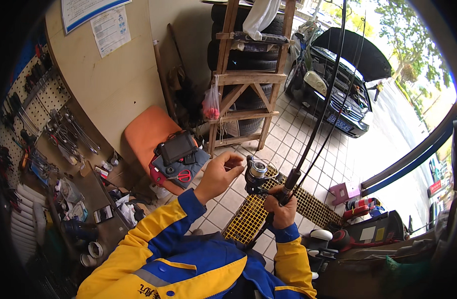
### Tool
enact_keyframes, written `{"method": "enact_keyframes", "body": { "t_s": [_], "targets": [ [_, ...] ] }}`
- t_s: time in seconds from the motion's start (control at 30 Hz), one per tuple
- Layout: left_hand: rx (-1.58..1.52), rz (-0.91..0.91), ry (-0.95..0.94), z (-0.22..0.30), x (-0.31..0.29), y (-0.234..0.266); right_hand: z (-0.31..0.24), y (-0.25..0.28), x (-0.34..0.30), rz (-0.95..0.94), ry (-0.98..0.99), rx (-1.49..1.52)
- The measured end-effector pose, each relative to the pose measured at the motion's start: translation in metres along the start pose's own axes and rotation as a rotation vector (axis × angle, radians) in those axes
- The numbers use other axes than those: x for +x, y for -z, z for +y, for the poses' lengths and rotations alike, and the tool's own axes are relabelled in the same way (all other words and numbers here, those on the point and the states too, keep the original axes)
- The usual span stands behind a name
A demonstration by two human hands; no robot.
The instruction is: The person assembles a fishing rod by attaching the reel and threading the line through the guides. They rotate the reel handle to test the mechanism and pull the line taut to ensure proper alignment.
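Observation:
My right hand (282,207) is closed around the handle of a black fishing rod (315,124), just beside its reel seat. The rod slants up and away to the upper right. A spinning reel (257,172) with a silver spool hangs on the rod's left side. Left of the reel, a short gap away, is my left hand (219,174), its fingers curled in toward the thumb. Whatever lies between those fingertips, perhaps thin line, is too fine to make out.
An orange chair (143,129) holds a black tablet-like device (176,145) and red-handled scissors (184,175). Beyond it stands a wooden stepladder (246,78) before stacked tires. A yellow floor grating (246,219) lies below the reel. A car (333,94) with raised hood stands outside.

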State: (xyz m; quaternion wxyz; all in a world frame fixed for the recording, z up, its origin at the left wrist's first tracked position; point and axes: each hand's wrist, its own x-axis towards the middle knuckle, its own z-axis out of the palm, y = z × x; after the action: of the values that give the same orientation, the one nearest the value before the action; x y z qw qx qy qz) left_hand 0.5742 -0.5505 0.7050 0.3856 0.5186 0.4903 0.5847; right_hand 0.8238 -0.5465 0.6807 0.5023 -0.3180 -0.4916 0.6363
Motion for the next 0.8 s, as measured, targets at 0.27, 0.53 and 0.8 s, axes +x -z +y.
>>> {"method": "enact_keyframes", "body": {
  "t_s": [0.27, 0.53, 0.8],
  "targets": [
    [-0.336, -0.282, 0.084, 0.012, 0.036, 0.006, -0.01, 0.01, -0.018, -0.085, -0.066, 0.096],
    [-0.658, -0.323, 0.289, 0.01, 0.051, -0.001, -0.007, 0.012, -0.018, -0.054, -0.063, 0.076],
    [-0.935, -0.319, 0.307, 0.011, 0.066, 0.008, 0.001, 0.015, -0.014, -0.045, -0.042, 0.133]
  ]
}}
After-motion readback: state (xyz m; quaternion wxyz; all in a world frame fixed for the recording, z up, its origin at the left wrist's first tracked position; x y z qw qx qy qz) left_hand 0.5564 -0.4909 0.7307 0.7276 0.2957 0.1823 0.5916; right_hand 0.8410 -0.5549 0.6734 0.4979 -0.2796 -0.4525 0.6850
